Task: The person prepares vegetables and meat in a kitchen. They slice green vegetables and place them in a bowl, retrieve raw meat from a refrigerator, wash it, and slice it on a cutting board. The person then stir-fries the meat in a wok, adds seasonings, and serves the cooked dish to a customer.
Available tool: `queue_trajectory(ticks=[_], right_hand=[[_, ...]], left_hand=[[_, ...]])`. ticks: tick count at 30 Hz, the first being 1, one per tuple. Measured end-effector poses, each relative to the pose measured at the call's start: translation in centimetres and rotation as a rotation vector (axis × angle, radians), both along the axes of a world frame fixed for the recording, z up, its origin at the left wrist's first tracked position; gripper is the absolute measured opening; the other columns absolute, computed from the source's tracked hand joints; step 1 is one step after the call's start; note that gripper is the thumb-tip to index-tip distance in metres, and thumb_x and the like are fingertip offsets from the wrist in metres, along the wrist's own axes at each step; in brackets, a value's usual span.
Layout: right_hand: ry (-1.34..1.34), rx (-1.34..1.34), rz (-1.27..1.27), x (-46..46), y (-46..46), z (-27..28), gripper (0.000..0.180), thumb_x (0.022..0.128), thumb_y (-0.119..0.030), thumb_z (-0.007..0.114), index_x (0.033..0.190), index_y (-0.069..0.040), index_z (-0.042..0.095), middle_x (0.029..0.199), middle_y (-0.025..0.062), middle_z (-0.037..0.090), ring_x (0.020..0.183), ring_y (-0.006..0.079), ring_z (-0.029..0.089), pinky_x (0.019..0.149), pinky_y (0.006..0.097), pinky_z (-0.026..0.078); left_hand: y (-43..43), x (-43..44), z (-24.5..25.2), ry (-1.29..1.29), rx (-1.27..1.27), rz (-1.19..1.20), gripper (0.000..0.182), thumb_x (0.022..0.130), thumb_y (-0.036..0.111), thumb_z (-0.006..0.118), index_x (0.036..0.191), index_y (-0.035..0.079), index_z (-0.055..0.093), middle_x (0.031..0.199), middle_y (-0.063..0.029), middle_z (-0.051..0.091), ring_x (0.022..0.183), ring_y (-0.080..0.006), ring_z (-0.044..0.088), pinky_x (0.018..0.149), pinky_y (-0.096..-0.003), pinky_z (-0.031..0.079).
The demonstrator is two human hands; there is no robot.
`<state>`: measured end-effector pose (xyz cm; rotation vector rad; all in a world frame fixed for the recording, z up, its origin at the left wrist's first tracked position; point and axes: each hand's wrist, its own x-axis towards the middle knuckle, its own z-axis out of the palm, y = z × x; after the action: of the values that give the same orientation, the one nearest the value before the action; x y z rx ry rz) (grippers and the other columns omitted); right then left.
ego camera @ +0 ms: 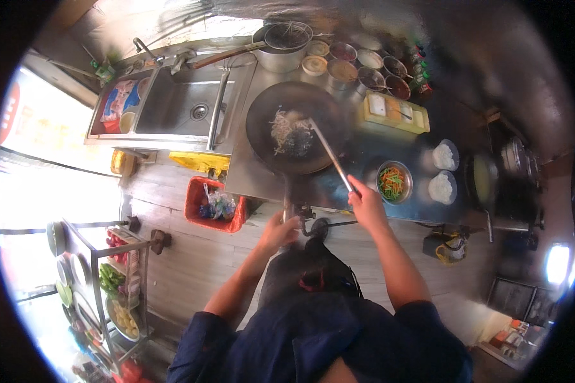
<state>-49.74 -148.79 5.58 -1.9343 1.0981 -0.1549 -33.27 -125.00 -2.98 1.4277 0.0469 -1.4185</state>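
Note:
A dark wok [263, 129] sits on the steel counter, holding pale strips of food [285, 129] that look like shredded meat. My left hand [281, 230] is at the near end of the wok's handle [288, 191], fingers curled around it. In my right hand [365, 203] is the long handle of a metal cooking utensil [329, 149]; its far end rests among the strips, its head partly hidden. Right of the wok stands a metal bowl of orange and green vegetable strips [391, 183].
Bowls of white food [442, 188] and a pan [481, 178] lie to the right. Behind are a yellow seasoning box [396, 115], sauce bowls [342, 70] and a pot with a strainer [281, 60]. A sink [172, 110], red waste bin [215, 225] and shelved rack [96, 273] are left.

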Motion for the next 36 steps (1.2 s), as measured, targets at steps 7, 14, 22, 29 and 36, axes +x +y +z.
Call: queue_trajectory(ticks=[7,14,22,29,36], right_hand=[[-0.18,0.19,0.151,2.5,-0.6,-1.8,0.05,0.101,-0.013,0.066,0.151,-0.012,0.061,0.104,0.0241,0.077,0.09,0.0378,0.076,0.086,0.0447,0.058],[0.095,-0.105,0.244,-4.8,0.4,2.0,0.053,0.1,-0.011,0.067,0.152,-0.013,0.06,0.12,0.0274,0.074,0.1,0.0436,0.074,0.087,0.0478,0.058],[-0.034,0.163,0.406,-7.3,2.7,4.2,0.056,0.098,-0.011,0.07,0.153,-0.017,0.061,0.103,0.0163,0.076,0.082,0.0289,0.072,0.079,0.0423,0.057],[0.088,0.061,0.141,-7.6,2.1,4.4,0.055,0.101,-0.013,0.067,0.155,-0.019,0.059,0.102,0.0199,0.076,0.079,0.0263,0.069,0.079,0.0398,0.056],[0.062,0.246,0.256,-7.3,3.5,3.7,0.056,0.1,-0.012,0.067,0.156,-0.015,0.058,0.105,0.0161,0.078,0.087,0.0245,0.072,0.085,0.0382,0.056]], left_hand=[[-0.8,0.5,-0.6,0.172,-0.143,0.109,0.03,0.105,0.028,0.071,0.122,0.008,0.057,0.1,-0.0083,0.066,0.079,-0.0185,0.068,0.067,-0.0345,0.06],[-3.5,0.2,-1.1,0.007,-0.165,0.089,0.014,0.103,0.017,0.068,0.106,0.007,0.059,0.076,-0.0055,0.062,0.052,-0.0161,0.056,0.048,-0.0329,0.049],[2.8,-5.1,3.2,-0.116,-0.049,-0.03,0.018,0.099,0.015,0.07,0.096,0.005,0.055,0.071,-0.0048,0.059,0.052,-0.0171,0.058,0.046,-0.0331,0.047],[-2.4,-1.9,0.1,-0.111,-0.153,0.07,0.015,0.099,0.012,0.068,0.099,0.004,0.055,0.071,-0.0044,0.058,0.051,-0.0168,0.057,0.046,-0.0337,0.047],[3.6,-5.1,2.7,-0.134,-0.092,0.011,0.012,0.099,0.012,0.066,0.098,0.004,0.056,0.073,-0.0055,0.06,0.051,-0.0168,0.055,0.048,-0.0332,0.048]])
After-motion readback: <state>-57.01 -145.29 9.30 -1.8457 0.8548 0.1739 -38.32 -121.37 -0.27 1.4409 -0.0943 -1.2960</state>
